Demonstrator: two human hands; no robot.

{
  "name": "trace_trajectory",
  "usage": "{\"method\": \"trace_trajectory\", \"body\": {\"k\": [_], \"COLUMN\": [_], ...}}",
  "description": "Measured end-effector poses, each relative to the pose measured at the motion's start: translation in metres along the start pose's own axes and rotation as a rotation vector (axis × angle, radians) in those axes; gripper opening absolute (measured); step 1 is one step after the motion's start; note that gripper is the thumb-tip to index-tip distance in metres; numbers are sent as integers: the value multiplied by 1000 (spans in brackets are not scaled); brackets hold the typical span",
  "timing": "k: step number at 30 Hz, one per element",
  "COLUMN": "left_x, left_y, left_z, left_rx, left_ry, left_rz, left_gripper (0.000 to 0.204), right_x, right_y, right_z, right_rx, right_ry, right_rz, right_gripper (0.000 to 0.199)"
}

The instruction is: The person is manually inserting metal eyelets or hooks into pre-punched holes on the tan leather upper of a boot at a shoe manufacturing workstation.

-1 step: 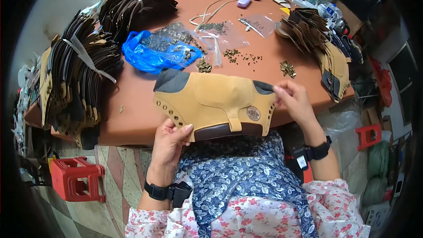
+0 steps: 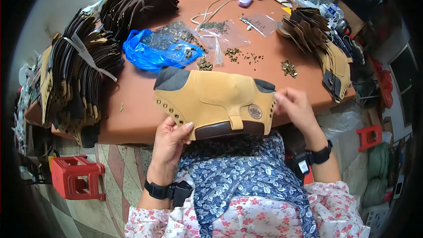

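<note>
A tan leather shoe upper (image 2: 216, 94) is spread out in front of me above the table's near edge. It has dark grey fabric corners, a dark brown lower band, a round stamped patch and a row of metal eyelets down each side. My left hand (image 2: 169, 143) grips its lower left edge, thumb on top and fingers behind. At its right edge, beside the eyelets, my right hand (image 2: 297, 105) has thumb and fingers pinched together. The fingertips there partly cover the edge.
Brass hardware piles (image 2: 288, 68) lie on the brown table (image 2: 136, 121) beyond the upper. A blue plastic bag (image 2: 143, 55) and clear bags of small parts sit behind. Stacked uppers (image 2: 83, 75) stand left, more uppers (image 2: 337, 66) right. Red stools (image 2: 77, 178) are on the floor.
My right fingertips have slid slightly down the upper's right edge. The left hand keeps its grip, and the view has shifted very slightly.
</note>
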State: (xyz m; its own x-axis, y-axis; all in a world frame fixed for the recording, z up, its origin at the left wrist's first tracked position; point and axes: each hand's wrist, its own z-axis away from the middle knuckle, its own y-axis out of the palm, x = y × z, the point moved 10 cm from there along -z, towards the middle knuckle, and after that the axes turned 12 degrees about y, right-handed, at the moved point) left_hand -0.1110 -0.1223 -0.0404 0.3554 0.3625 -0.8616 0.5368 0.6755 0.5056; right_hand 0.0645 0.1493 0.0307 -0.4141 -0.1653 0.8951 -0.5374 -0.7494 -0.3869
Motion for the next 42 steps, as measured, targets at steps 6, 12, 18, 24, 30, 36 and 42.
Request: {"method": "trace_trajectory", "body": {"k": [6, 12, 18, 24, 30, 36, 42], "left_x": [2, 9, 17, 12, 2, -36, -106], "left_y": [24, 44, 64, 76, 50, 36, 121], "left_z": [2, 10, 25, 39, 24, 10, 39], "left_rx": [13, 143, 233, 341, 442, 240, 326], "left_ry": [16, -58, -96, -83, 11, 113, 1092], "left_rz": [99, 103, 13, -297, -554, -518, -1313], "left_gripper": [27, 28, 31, 35, 31, 35, 54], "right_x": [-71, -60, -52, -32, -23, 18, 43], "right_y": [75, 85, 78, 63, -27, -65, 13], "right_z": [67, 70, 57, 53, 28, 1, -22], "right_rx": [677, 700, 535, 361, 94, 406, 803], "right_ry": [282, 131, 169, 131, 25, -89, 122], "right_rz": [11, -344, -966, -1161, -1160, -893, -369], "right_gripper": [38, 55, 51, 34, 24, 34, 42]}}
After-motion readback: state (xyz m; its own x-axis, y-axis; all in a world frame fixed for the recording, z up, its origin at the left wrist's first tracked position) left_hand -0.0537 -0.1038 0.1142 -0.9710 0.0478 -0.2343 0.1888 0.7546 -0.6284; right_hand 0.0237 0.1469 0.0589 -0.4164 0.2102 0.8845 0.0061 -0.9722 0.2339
